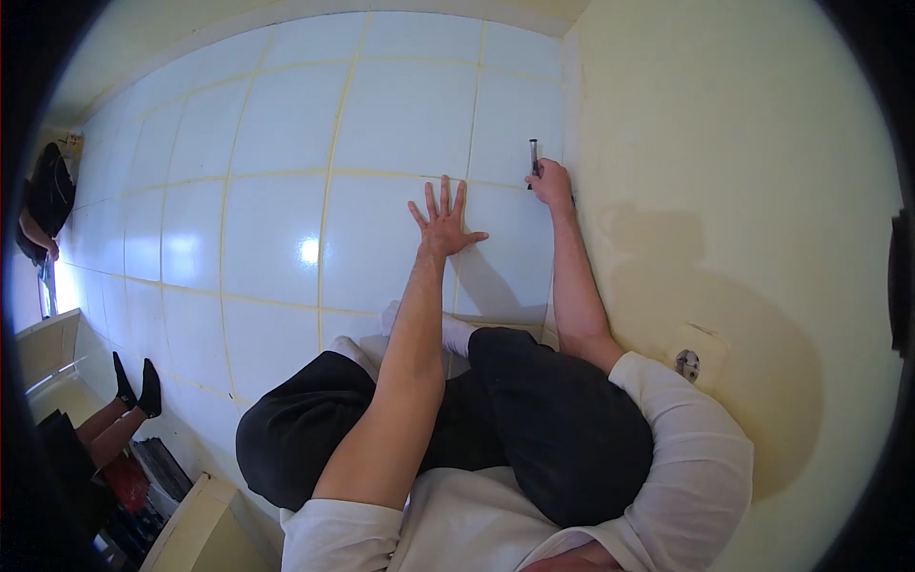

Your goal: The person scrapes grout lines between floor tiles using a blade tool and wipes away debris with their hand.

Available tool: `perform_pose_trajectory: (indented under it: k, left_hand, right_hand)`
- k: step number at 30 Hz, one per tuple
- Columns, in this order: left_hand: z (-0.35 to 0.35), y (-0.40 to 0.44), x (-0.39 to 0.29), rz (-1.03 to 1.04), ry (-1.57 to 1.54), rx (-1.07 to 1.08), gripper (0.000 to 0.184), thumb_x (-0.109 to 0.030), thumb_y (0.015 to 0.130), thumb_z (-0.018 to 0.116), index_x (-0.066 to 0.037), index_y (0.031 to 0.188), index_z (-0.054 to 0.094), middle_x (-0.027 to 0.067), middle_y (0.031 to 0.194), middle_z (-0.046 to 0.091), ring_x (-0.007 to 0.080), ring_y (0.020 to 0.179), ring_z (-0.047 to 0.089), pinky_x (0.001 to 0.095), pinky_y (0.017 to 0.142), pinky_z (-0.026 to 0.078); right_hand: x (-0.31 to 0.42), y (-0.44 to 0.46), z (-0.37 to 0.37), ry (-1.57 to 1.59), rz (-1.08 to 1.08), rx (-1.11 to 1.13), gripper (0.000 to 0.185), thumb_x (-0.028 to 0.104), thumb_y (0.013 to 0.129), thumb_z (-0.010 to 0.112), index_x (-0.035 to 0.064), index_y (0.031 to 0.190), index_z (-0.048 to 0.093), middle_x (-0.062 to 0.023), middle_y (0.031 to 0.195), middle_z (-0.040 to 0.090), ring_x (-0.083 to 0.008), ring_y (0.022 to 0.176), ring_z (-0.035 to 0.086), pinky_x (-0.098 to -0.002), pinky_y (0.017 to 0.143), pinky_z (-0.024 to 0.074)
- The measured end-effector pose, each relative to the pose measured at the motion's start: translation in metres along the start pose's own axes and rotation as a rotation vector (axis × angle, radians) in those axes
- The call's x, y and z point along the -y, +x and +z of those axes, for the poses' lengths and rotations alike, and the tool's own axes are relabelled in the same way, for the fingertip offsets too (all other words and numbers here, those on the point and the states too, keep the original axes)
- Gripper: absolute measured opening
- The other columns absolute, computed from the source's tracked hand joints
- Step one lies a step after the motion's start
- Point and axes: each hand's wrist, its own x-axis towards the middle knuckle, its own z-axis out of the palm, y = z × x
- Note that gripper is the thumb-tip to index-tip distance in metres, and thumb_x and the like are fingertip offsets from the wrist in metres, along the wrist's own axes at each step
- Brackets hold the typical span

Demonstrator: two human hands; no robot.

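Observation:
My left hand [441, 229] lies on the white tiled floor [400, 124], fingers spread, beside a yellowish grout line. It holds nothing. Over by the foot of the right wall, my right hand [553, 184] is closed around a slim, dark, metallic-looking hand tool [534, 153]. The tool's slightly wider end points away from me; its lower part is partly covered by my fingers, and its exact kind is unclear. Its near end sits close to a joint between tiles.
A pale yellow wall [743, 143] rises on the right, with an exposed socket [686, 364] low on it. At far left is a person in dark clothing [50, 195]; lower left, another person's legs in black socks [148, 386] rest near a cream cabinet-like piece [214, 520].

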Motion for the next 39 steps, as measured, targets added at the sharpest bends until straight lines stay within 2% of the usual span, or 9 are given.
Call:
perform_pose_trajectory:
  k: [14, 17, 21, 24, 26, 29, 31, 34, 39]
  left_hand:
    - [0.042, 0.008, -0.062, 0.139, -0.151, -0.407, 0.094, -0.05, 0.092, 0.062, 0.0, 0.157, 0.017, 0.0184, 0.167, 0.009, 0.0414, 0.153, 0.007, 0.0548, 0.123, 0.006]
    - [0.025, 0.036, -0.072, 0.742, -0.19, 0.274, 0.085, -0.043, 0.092, 0.062, -0.003, 0.156, 0.024, 0.0202, 0.164, 0.018, 0.036, 0.153, 0.014, 0.0568, 0.123, 0.008]
    - [0.036, 0.021, -0.098, 0.46, -0.12, -0.605, 0.06, -0.036, 0.086, 0.064, -0.005, 0.137, 0.057, 0.0173, 0.151, 0.048, 0.0293, 0.146, 0.035, 0.0493, 0.123, 0.019]
    - [0.055, 0.023, -0.099, 0.053, 0.018, -0.718, 0.053, -0.035, 0.085, 0.065, -0.009, 0.131, 0.063, 0.0194, 0.146, 0.052, 0.0304, 0.143, 0.04, 0.0495, 0.122, 0.021]
    - [0.038, 0.053, -0.087, 0.398, -0.159, 0.246, 0.06, -0.036, 0.084, 0.065, -0.013, 0.139, 0.056, 0.0189, 0.152, 0.044, 0.031, 0.146, 0.033, 0.0532, 0.122, 0.018]
    - [0.044, 0.081, -0.075, 0.574, -0.098, 0.358, 0.075, -0.043, 0.088, 0.063, -0.016, 0.154, 0.036, 0.0131, 0.163, 0.026, 0.0301, 0.152, 0.02, 0.0555, 0.123, 0.012]
    - [0.068, 0.057, -0.064, 0.748, 0.049, -0.371, 0.074, -0.043, 0.091, 0.062, -0.013, 0.154, 0.036, 0.0123, 0.163, 0.027, 0.03, 0.151, 0.023, 0.0527, 0.123, 0.013]
    - [0.028, 0.028, -0.088, 0.222, 0.044, -0.437, 0.073, -0.04, 0.095, 0.057, -0.005, 0.154, 0.032, 0.0138, 0.162, 0.029, 0.0295, 0.15, 0.024, 0.0492, 0.124, 0.015]
    - [0.037, 0.03, -0.088, 0.677, 0.113, 0.019, 0.074, -0.038, 0.095, 0.055, -0.003, 0.154, 0.03, 0.0109, 0.161, 0.032, 0.0226, 0.15, 0.026, 0.0516, 0.124, 0.014]
  right_hand:
    - [0.021, -0.002, -0.002, 0.344, -0.062, -0.329, 0.026, 0.014, 0.081, 0.079, -0.0006, 0.089, 0.059, -0.0166, 0.079, 0.07, -0.0326, 0.073, 0.07, -0.0415, 0.066, 0.0531]
    - [0.032, 0.001, -0.013, 0.352, -0.139, -0.357, 0.024, 0.012, 0.083, 0.078, -0.001, 0.089, 0.059, -0.0154, 0.079, 0.071, -0.0297, 0.071, 0.071, -0.0389, 0.064, 0.053]
    - [0.045, -0.004, -0.027, 0.406, -0.047, -0.336, 0.024, 0.013, 0.084, 0.077, -0.0011, 0.09, 0.059, -0.014, 0.079, 0.071, -0.0256, 0.068, 0.071, -0.0374, 0.063, 0.053]
    - [0.045, -0.003, -0.028, 0.43, -0.037, -0.327, 0.023, 0.013, 0.085, 0.077, -0.0009, 0.09, 0.059, -0.0136, 0.078, 0.071, -0.0243, 0.067, 0.07, -0.0367, 0.062, 0.0529]
    - [0.049, -0.002, -0.029, 0.42, -0.051, -0.317, 0.023, 0.013, 0.085, 0.077, -0.0008, 0.09, 0.059, -0.0133, 0.078, 0.071, -0.0239, 0.066, 0.07, -0.0365, 0.062, 0.0529]
    - [0.048, 0.0, -0.026, 0.421, -0.046, -0.313, 0.023, 0.012, 0.085, 0.077, -0.0008, 0.091, 0.059, -0.0136, 0.077, 0.071, -0.0242, 0.066, 0.07, -0.0358, 0.062, 0.053]
    - [0.047, 0.003, -0.025, 0.424, -0.066, -0.317, 0.023, 0.012, 0.085, 0.077, -0.0009, 0.091, 0.059, -0.0139, 0.078, 0.071, -0.0246, 0.067, 0.071, -0.036, 0.062, 0.053]
    - [0.046, -0.001, -0.026, 0.423, -0.056, -0.31, 0.023, 0.012, 0.084, 0.077, -0.001, 0.091, 0.059, -0.0143, 0.078, 0.071, -0.0254, 0.068, 0.071, -0.0368, 0.062, 0.053]
    - [0.042, 0.005, -0.022, 0.413, -0.105, -0.327, 0.023, 0.012, 0.084, 0.077, -0.0003, 0.091, 0.059, -0.0127, 0.076, 0.07, -0.0223, 0.062, 0.068, -0.0356, 0.057, 0.0516]
